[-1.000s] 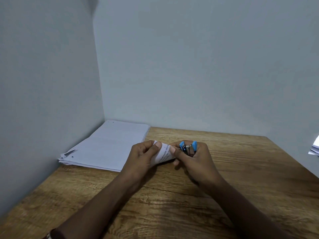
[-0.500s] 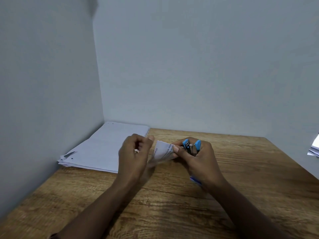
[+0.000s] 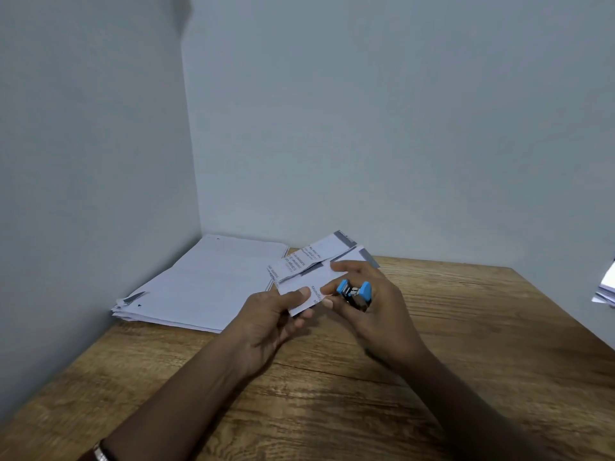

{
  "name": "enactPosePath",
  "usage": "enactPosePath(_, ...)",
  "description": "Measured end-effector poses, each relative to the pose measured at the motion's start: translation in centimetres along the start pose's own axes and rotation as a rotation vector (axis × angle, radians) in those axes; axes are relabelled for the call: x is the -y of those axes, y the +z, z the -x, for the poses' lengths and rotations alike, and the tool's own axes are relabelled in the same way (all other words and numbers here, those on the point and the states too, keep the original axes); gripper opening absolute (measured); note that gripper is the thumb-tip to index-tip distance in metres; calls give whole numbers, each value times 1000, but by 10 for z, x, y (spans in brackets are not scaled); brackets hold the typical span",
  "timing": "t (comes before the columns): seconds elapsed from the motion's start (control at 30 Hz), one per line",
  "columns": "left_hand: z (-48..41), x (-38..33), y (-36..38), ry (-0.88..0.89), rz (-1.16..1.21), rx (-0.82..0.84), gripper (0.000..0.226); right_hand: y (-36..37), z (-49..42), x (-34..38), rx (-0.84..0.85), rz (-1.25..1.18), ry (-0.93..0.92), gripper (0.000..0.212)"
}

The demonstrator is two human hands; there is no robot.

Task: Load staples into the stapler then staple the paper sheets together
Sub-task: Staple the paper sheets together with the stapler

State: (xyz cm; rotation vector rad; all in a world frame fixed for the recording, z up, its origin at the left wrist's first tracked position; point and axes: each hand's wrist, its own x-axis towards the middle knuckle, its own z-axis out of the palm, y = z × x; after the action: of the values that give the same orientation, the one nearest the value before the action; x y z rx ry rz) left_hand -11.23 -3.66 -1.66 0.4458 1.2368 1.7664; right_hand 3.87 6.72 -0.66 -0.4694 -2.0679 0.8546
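A small folded printed leaflet (image 3: 309, 261) is partly unfolded above the wooden table (image 3: 466, 327), its panels fanned up and back. My left hand (image 3: 266, 317) pinches its near edge with thumb on top. My right hand (image 3: 376, 304) curls round a small blue stapler (image 3: 356, 292) and touches the leaflet's right edge with its fingertips. A thick stack of white paper sheets (image 3: 206, 284) lies flat in the table's back left corner. No staples are visible.
Grey walls close off the table at the left and back. More white sheets (image 3: 605, 287) poke in at the right edge of the frame. A bracelet (image 3: 100, 452) sits on my left wrist.
The leaflet, rolled small between both hands before, has opened out into several fanned panels. My left hand shifted its grip to the near edge; the right still holds the stapler.
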Motion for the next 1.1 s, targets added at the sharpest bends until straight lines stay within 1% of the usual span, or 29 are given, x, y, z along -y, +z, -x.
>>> enactPosePath(0.1, -2, 1, 0, 67, 30, 2, 22, -1, 0, 4, -226, 27, 13, 19)
enactPosePath(0.17, -3, 2, -1, 99, 67, 18, 24, -2, 1, 7, -285, -18, 77, 28)
enactPosePath(0.23, -5, 4, -2, 119, 95, 41, 25, -4, -1, 9, -224, -103, 242, 37)
enactPosePath(0.33, -6, 5, 0, 131, 99, 52, 26, -8, -6, 5, -36, -322, 499, 38)
enactPosePath(0.4, -6, 4, 0, 134, 83, 44, 26, -8, -9, 0, 65, -468, 604, 40)
enactPosePath(0.47, -6, 4, 0, 132, 50, 21, 25, -7, -10, -3, 142, -548, 660, 38)
enactPosePath(0.53, -5, 4, -1, 143, 20, 11, 24, -5, -9, -5, 217, -541, 613, 30)
enactPosePath(0.63, -5, 4, -1, 177, -14, 31, 24, -4, -5, -4, 296, -425, 389, 24)
enactPosePath(0.7, -4, 4, -2, 198, -23, 65, 24, -3, -1, -2, 307, -388, 307, 24)
enactPosePath(0.77, -4, 4, -2, 218, -49, 89, 24, -2, 1, 0, 290, -324, 289, 24)
enactPosePath(0.83, -4, 4, -2, 232, -67, 103, 20, -2, 2, 1, 304, -300, 327, 26)
enactPosePath(0.9, -4, 5, -2, 241, -67, 116, 14, -1, 2, 2, 373, -343, 380, 31)
enactPosePath(0.97, -4, 5, -1, 253, -77, 124, 14, 1, 2, 3, 432, -418, 401, 33)
enactPosePath(1.07, -3, 4, 0, 280, -53, 128, 19, 1, 3, 0, 474, -474, 337, 14)
enactPosePath(1.1, -3, 4, -1, 296, -48, 129, 20, 0, 3, -1, 475, -481, 317, 11)
